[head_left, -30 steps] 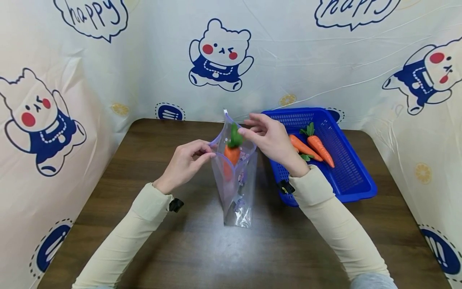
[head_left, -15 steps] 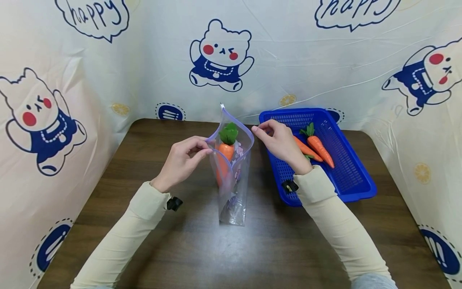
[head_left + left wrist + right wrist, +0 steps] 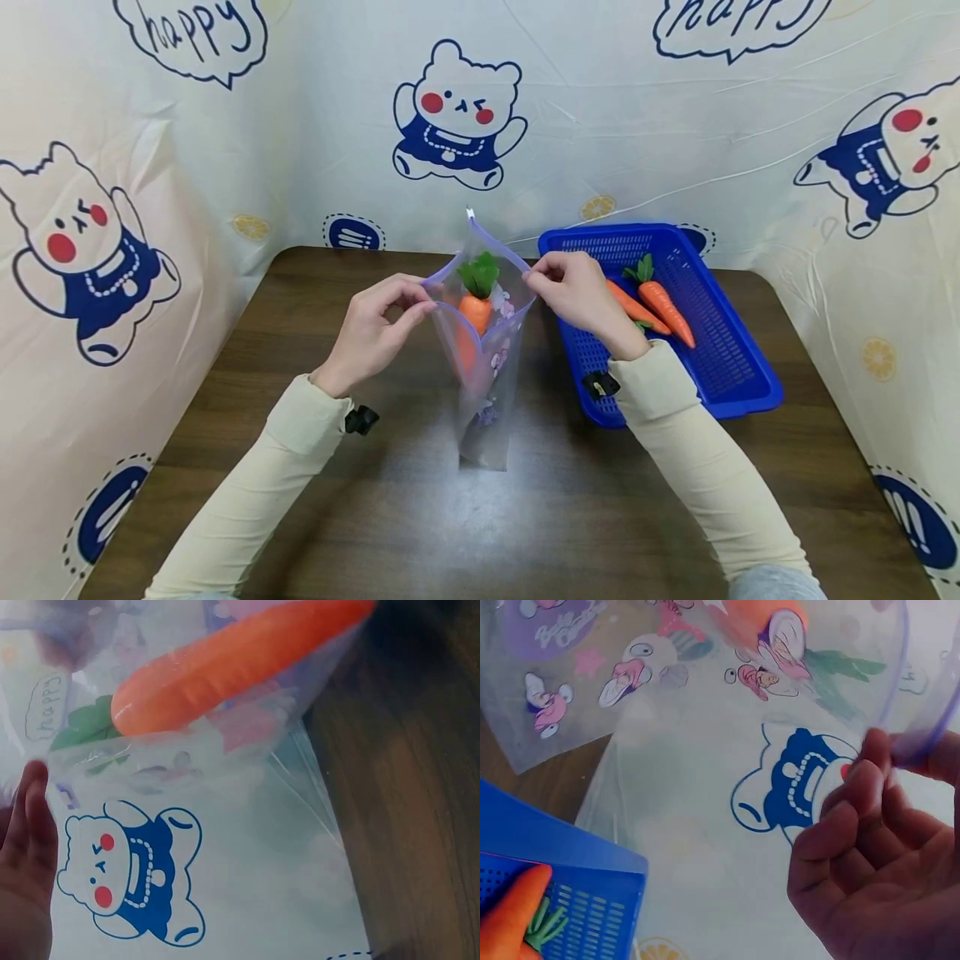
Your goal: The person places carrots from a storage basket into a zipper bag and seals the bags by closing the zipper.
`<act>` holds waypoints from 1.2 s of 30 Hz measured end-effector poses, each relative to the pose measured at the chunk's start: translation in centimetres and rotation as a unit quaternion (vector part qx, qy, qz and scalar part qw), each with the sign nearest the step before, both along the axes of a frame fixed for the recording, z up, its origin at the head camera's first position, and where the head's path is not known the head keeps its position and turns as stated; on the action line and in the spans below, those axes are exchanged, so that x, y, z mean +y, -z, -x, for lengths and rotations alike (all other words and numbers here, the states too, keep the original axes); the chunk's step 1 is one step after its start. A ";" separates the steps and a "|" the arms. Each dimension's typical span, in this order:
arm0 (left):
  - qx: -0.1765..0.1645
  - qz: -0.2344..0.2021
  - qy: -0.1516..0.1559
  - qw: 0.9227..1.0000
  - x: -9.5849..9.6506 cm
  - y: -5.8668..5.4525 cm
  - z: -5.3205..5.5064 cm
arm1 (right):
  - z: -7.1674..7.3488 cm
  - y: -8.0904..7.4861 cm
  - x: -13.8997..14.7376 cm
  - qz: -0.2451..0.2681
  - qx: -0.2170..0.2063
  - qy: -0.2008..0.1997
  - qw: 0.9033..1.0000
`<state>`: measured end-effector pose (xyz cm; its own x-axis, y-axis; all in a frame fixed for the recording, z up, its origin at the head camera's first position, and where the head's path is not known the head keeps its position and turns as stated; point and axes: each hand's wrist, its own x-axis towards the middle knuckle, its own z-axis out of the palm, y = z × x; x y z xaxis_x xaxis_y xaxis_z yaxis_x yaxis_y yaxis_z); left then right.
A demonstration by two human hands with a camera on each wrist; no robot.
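Note:
A clear zip bag (image 3: 487,417) with a purple-edged mouth and printed cartoon figures stands upright between both hands, its mouth spread apart. One orange carrot (image 3: 475,315) with green leaves leans inside it, leaves up. My left hand (image 3: 378,329) pinches the mouth's left edge between thumb and fingers. On the opposite side, my right hand (image 3: 573,292) pinches the right edge; the right wrist view shows the purple rim (image 3: 930,712) between its thumb and fingers. Through the plastic, the left wrist view shows the carrot (image 3: 225,671) close up.
At the right, beside my right forearm, a blue plastic basket (image 3: 738,333) holds loose carrots, one of them a whole carrot (image 3: 666,312) with leaves. The dark wooden table (image 3: 375,517) ends at a printed cloth backdrop (image 3: 315,125).
My right hand has left the carrot's leaves and moved right to the bag's mouth, where it now pinches the rim. The carrot rests inside, and the bag's mouth is wider.

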<state>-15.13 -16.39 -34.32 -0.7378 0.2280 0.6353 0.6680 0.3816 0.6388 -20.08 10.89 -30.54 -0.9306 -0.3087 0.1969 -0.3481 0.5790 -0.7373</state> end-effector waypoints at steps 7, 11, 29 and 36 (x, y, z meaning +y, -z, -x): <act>0.036 -0.028 -0.008 0.999 0.1 -0.3 0.2 | 0.0 -1.2 0.5 0.058 0.041 0.050 0.996; 0.046 -0.031 -0.008 0.998 0.2 -0.6 0.3 | 0.0 -1.6 0.8 0.080 0.038 0.067 0.994; 0.042 -0.036 -0.003 0.998 0.8 -0.6 0.6 | 0.5 -2.0 2.7 0.037 -0.015 0.042 0.998; 0.017 -0.009 -0.019 1.000 1.0 0.1 0.8 | 1.0 -1.4 3.4 -0.006 -0.040 0.018 0.999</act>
